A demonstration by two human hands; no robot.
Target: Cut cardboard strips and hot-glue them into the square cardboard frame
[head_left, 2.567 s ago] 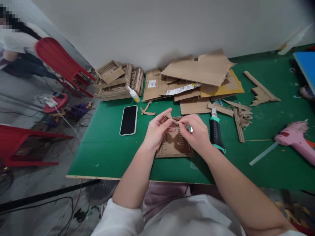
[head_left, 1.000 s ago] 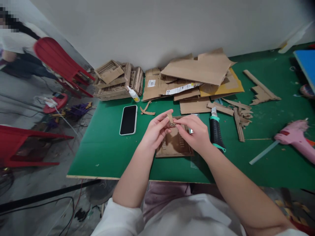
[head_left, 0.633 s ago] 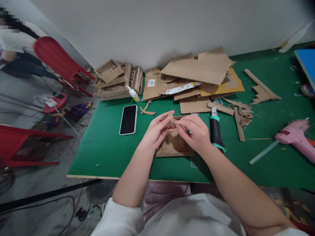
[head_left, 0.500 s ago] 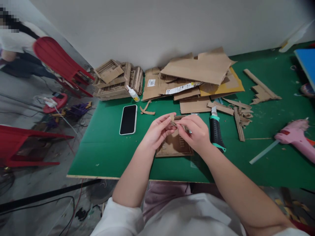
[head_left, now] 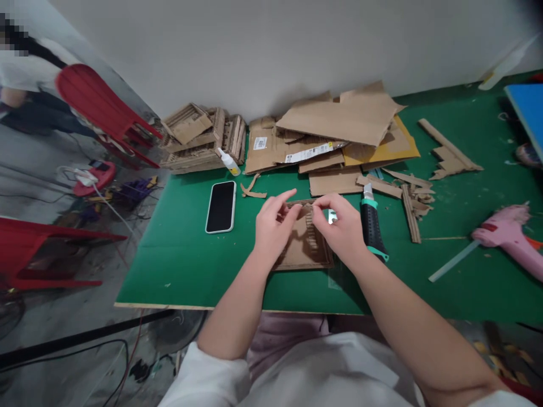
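While left hand (head_left: 275, 229) and right hand (head_left: 341, 229) pinch small cardboard strip (head_left: 306, 210), cardboard tray (head_left: 302, 257) lies beneath, near front edge of green surface (head_left: 178, 260).

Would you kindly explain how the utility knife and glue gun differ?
The utility knife has a black-and-teal handle; the glue gun is mostly pink. The knife lies beside the right hand; the glue gun, farther right. The knife shows a blade, the glue gun a translucent stick. Both rest on the green table.
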